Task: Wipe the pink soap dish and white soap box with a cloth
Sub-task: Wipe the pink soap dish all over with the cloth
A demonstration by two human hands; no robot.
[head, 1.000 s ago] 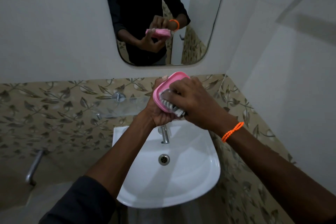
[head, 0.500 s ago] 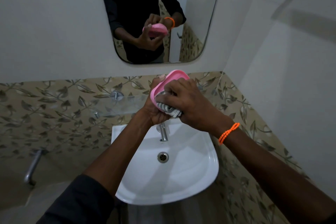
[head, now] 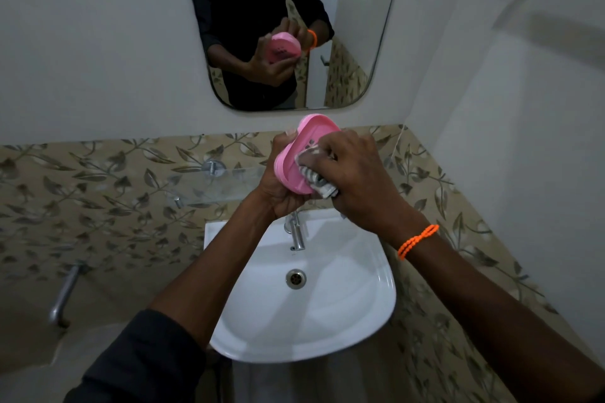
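Note:
My left hand [head: 278, 186] grips the pink soap dish [head: 302, 147] from behind and below, holding it tilted with its hollow side toward me, above the back of the sink. Pressed into the dish's lower right part is a crumpled grey-and-white striped cloth [head: 314, 177], which my right hand [head: 357, 180] clutches. An orange bead bracelet sits on my right wrist. The white soap box is not in view.
A white wash basin [head: 347, 311] with a chrome tap [head: 296, 232] hangs below my hands. A glass shelf [head: 209, 183] juts from the leaf-patterned tiles at left. A mirror [head: 353, 26] above reflects the person holding the dish. A metal pipe [head: 64, 296] is low on the left.
The dish has been tipped so more of its inside shows. My right hand with the cloth has slid down toward the dish's lower right edge.

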